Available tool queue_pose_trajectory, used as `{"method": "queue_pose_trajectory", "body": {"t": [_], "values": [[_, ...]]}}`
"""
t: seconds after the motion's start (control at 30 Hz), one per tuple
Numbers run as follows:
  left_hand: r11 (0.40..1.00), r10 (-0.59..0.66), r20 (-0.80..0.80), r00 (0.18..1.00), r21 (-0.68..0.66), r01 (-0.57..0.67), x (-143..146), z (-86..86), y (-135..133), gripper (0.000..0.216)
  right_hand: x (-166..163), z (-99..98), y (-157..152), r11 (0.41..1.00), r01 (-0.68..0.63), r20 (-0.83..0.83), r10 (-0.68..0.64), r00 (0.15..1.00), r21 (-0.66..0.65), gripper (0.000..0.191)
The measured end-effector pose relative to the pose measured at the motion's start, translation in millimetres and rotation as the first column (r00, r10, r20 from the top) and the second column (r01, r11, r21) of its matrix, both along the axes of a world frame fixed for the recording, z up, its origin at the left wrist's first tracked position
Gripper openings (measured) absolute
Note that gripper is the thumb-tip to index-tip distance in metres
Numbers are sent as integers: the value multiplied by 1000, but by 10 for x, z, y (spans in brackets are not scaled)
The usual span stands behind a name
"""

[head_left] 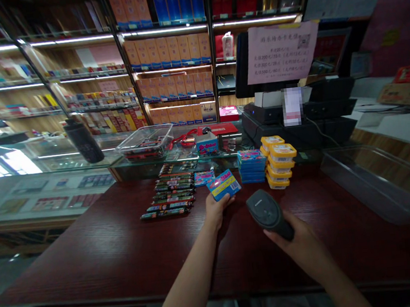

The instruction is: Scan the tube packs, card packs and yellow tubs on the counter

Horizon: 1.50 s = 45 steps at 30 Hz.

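My left hand (216, 208) is closed on the lower edge of a flat blue packet (224, 184) with a yellow band and a barcode at its right end. In my right hand (297, 235) is a dark handheld barcode scanner (265, 210), its head tilted up beside the packet. Just behind the held packet lies another blue packet (203, 178). A stack of blue packets (251, 166) stands to the right, against yellow-lidded tubs (280, 166) piled up. Left of the packet, many pens (174, 191) lie in a row.
A clear plastic box (145, 142) holding pens and an open blue carton (207, 144) stand on the glass counter. At left is a dark bottle (83, 141). A clear empty-looking tray (380, 184) lies at right, near the monitor (243, 66). Stocked shelves line the back.
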<state>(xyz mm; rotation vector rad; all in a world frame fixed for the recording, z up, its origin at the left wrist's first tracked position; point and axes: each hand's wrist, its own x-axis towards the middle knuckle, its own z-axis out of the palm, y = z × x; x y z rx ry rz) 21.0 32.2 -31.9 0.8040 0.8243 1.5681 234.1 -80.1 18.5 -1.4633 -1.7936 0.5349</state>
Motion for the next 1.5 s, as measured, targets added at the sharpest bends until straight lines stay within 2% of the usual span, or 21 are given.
{"method": "queue_pose_trajectory", "body": {"t": [0.13,0.27,0.33,0.4,0.47,0.5,0.57,0.6,0.67,0.7,0.77,0.83,0.9,1.03,1.13,1.2,1.3,1.37,1.5], "values": [[999,53,-10,999,1,-53,13,-33,11,55,-6,-31,116,991,103,308,-126,943,88,28],[985,171,-112,979,49,-167,19,-42,0,48,-31,-234,233,954,74,469,-210,858,292,32],[960,278,-213,937,99,-262,-10,-13,5,41,-37,-357,264,940,63,496,-232,837,334,34],[913,407,-335,850,170,-370,-76,57,28,33,-31,-456,284,935,51,507,-236,829,351,34],[846,533,-467,706,265,-463,-178,170,72,25,-11,-523,303,928,51,502,-246,829,370,35],[804,590,-531,608,324,-498,-239,239,102,22,2,-546,314,923,49,498,-251,830,382,35],[729,667,-644,375,460,-506,-368,386,172,17,31,-580,340,914,31,495,-246,833,404,36],[711,678,-689,257,527,-465,-430,456,210,15,43,-594,351,912,16,496,-237,835,410,37],[741,642,-766,45,604,-295,-532,566,291,7,57,-616,367,909,-9,498,-221,839,417,37],[776,602,-796,-56,601,-191,-566,601,332,3,60,-626,370,908,-12,497,-218,840,419,37],[853,504,-826,-252,522,-8,-594,621,408,8,63,-644,371,906,-3,489,-226,843,423,37],[909,405,-817,-411,407,88,-578,581,475,16,69,-663,372,899,-1,479,-232,847,438,37],[942,326,-802,-500,322,97,-545,501,525,22,82,-681,380,889,-17,473,-227,851,457,37],[954,253,-806,-535,300,-1,-526,327,557,15,108,-687,393,882,-47,468,-203,860,468,37],[944,275,-816,-509,330,-19,-567,249,552,28,95,-655,371,894,-33,459,-197,866,446,37],[954,253,-842,-476,298,-21,-595,220,561,33,77,-626,346,908,-15,455,-195,869,418,35],[972,180,-881,-438,228,-61,-609,195,606,26,63,-601,320,927,4,449,-186,874,375,35],[969,149,-888,-435,219,-115,-602,186,645,22,70,-602,320,932,11,453,-186,872,362,35],[942,124,-877,-464,251,-223,-583,158,698,31,96,-622,338,930,-13,476,-176,861,368,35]]}}
